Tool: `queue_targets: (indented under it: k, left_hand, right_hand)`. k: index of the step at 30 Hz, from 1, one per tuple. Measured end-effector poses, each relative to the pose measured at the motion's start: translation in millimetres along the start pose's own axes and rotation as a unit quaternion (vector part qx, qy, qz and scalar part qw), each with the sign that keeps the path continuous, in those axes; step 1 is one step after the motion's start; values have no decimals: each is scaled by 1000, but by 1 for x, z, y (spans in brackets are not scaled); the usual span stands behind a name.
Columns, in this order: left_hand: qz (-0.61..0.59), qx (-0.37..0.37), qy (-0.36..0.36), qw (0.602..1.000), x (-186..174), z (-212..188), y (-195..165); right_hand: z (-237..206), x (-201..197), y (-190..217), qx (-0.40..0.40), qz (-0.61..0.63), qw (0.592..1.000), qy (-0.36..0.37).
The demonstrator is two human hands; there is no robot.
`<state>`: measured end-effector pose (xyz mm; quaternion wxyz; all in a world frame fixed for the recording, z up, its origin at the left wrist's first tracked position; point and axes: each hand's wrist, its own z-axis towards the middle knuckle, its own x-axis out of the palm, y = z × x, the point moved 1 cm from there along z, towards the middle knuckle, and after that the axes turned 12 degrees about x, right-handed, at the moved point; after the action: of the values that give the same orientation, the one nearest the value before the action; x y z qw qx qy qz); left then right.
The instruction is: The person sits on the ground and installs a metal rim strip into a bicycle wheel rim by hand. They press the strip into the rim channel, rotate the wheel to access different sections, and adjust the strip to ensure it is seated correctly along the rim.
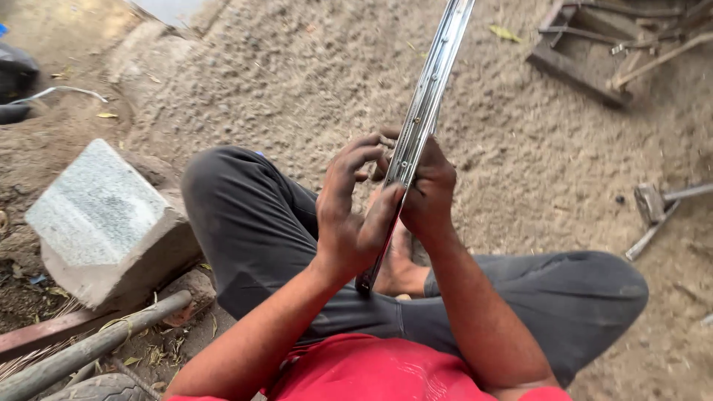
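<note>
Clamping a bare metal wheel rim (427, 104) upright between the knees, left hand (349, 215) and right hand (427, 189) both in closed grip around it, spoke holes empty, hammer (657, 204) lying apart on dirt.

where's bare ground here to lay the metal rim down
The widest bare dirt lies between the stone block and the wooden frame. A smaller patch sits between the right hand and the hammer. The lower left is crowded with a pipe and scrap. Both hands, including the left hand, grip the rim.
</note>
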<state>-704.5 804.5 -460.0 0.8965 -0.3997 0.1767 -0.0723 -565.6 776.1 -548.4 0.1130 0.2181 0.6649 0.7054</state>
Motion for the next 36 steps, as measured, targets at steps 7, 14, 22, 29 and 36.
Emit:
queue_targets:
  k: [7, 14, 22, 29, 36]
  left_hand:
    - [-35, -15, -10, 999, -6, -27, 1]
    - [-147, -104, -2, 984, -2, -19, 1]
    - [-76, -121, 42, 989, 1, 18, 11]
    - [-109, -74, -33, 991, 7, 11, 13]
    - [-109, -70, -33, 991, 6, 12, 11]
  right_hand:
    - [7, -22, 24, 72, 267, 941, 194]
    - [5, -19, 22, -44, 84, 989, 118]
    - [19, -31, 47, -40, 55, 997, 44]
    - [21, -28, 26, -112, -172, 977, 63]
    - [15, -19, 29, -9, 22, 993, 119]
